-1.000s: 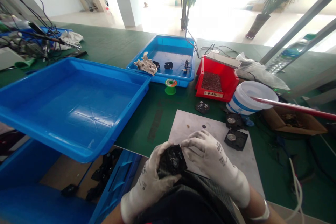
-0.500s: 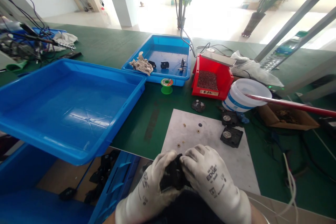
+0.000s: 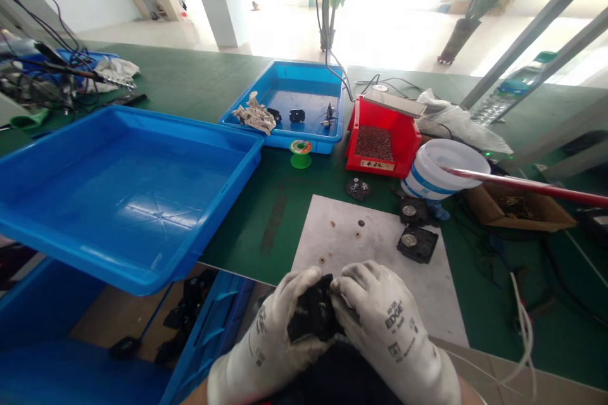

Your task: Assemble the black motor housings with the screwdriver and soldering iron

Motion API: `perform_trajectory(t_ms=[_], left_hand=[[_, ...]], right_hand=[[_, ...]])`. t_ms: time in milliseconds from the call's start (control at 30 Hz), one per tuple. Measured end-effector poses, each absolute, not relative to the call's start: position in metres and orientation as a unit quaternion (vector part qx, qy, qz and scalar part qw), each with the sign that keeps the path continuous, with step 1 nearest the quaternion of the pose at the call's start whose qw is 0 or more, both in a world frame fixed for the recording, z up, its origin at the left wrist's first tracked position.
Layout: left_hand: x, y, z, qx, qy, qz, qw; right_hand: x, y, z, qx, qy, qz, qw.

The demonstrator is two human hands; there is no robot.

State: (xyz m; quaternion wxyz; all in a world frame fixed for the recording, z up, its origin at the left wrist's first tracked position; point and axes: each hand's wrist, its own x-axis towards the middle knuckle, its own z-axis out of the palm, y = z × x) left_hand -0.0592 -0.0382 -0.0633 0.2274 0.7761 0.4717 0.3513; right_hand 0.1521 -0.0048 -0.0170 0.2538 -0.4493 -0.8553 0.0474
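Both my hands wear white work gloves and meet at the near edge of the bench. My left hand (image 3: 278, 323) is closed around a black plastic housing (image 3: 311, 313), thumb and fingers on its opposite sides. The fingers of my right hand (image 3: 380, 310) are bent against the housing's right edge, gripping it; their tips are partly hidden. Beyond the hands a white sheet (image 3: 380, 221) carries small brass-coloured rings and a dark ring (image 3: 361, 223). Two black housings with round metal parts lie at its right side, the nearer housing (image 3: 418, 244) on the sheet.
A large blue tray (image 3: 118, 190) stands left, above a blue crate (image 3: 204, 335) of black parts. Further back are a smaller blue tray (image 3: 304, 85), a green spool (image 3: 301, 155) and a red bin (image 3: 408, 152) of small pieces. Right stand a white bucket (image 3: 427, 180) and cardboard box (image 3: 536, 218).
The black housing has turned slightly in my hands, showing more of its face. My right hand has shifted a little to the right, still gripping its edge.
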Motion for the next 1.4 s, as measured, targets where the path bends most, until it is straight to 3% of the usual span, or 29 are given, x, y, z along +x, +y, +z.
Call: perform_trajectory(t_ms=[167,267,467,767,933,1133,1400], left_hand=[[-0.065,-0.037,-0.059,0.725,0.502,0.363,0.301],[-0.069,-0.034,-0.054,0.683,0.532,0.364,0.343],[-0.073,-0.031,-0.050,0.642,0.555,0.381,0.367],[-0.074,-0.031,-0.056,0.633,0.565,0.377,0.371],[-0.075,-0.028,-0.050,0.647,0.567,0.370,0.351],[-0.073,-0.025,-0.047,0.689,0.548,0.374,0.291],[-0.065,-0.025,-0.045,0.740,0.502,0.392,0.217]], right_hand=[[0.163,0.004,-0.020,-0.398,-0.858,0.171,0.277],[0.166,0.019,-0.027,-0.443,-0.842,0.113,0.284],[0.147,0.041,-0.029,-0.466,-0.878,0.015,0.108],[0.131,0.053,-0.022,-0.463,-0.884,0.024,0.056],[0.139,0.053,-0.021,-0.472,-0.876,0.025,0.090],[0.148,0.031,-0.019,-0.411,-0.845,0.113,0.324],[0.146,0.022,-0.022,-0.393,-0.840,0.106,0.359]])
